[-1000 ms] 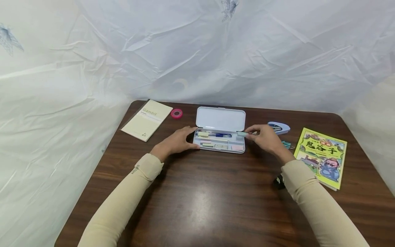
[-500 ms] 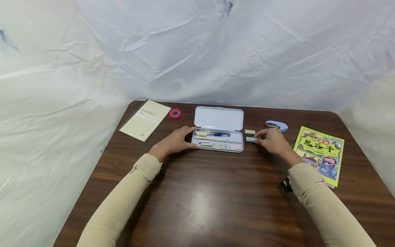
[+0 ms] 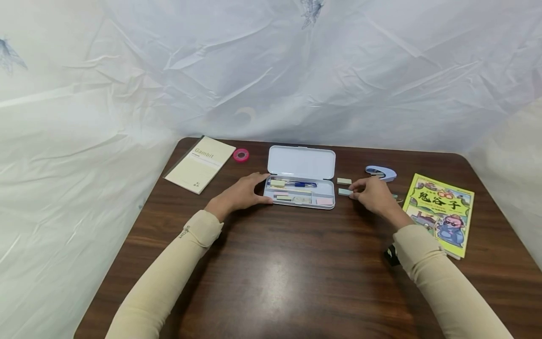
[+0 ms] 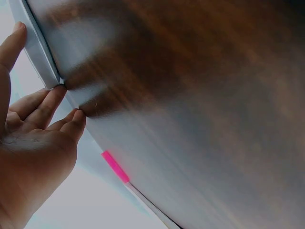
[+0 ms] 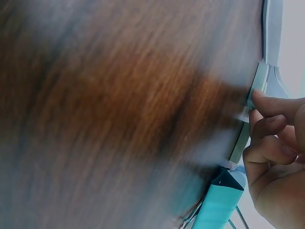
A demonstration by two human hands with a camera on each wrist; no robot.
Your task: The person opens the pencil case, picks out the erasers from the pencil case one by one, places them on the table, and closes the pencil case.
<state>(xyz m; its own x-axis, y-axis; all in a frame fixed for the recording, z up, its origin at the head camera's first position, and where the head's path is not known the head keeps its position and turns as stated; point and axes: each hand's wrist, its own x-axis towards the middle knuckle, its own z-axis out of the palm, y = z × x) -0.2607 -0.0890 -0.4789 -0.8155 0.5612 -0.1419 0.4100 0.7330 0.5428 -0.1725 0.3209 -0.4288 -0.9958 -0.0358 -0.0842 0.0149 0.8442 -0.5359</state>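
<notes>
In the head view a white pencil case [image 3: 301, 161] lies with its lid raised, holding blue pens [image 3: 302, 184], a yellow block [image 3: 277, 183] and small pastel pads. My left hand [image 3: 243, 194] spans the case's left end, thumb at the front corner and fingers toward the hinge; the left wrist view shows the fingertips [image 4: 59, 90] at its edge. Just right of the case, my right hand [image 3: 374, 195] pinches a light blue eraser [image 3: 344, 192] between thumb and fingers, low at the table. Behind that eraser lies a cream eraser [image 3: 344, 181].
A blue-white stapler [image 3: 383, 173] and teal binder clip [image 5: 217, 202] lie beyond my right hand. A yellow comic book [image 3: 440, 214] is at right, with a black object [image 3: 391, 255] by my sleeve. A notebook [image 3: 200, 165] and pink tape roll [image 3: 241, 155] are back left.
My right hand has carried the light blue eraser from over the case's right edge to the table on its right. The cream eraser has come into sight. The left hand stays put.
</notes>
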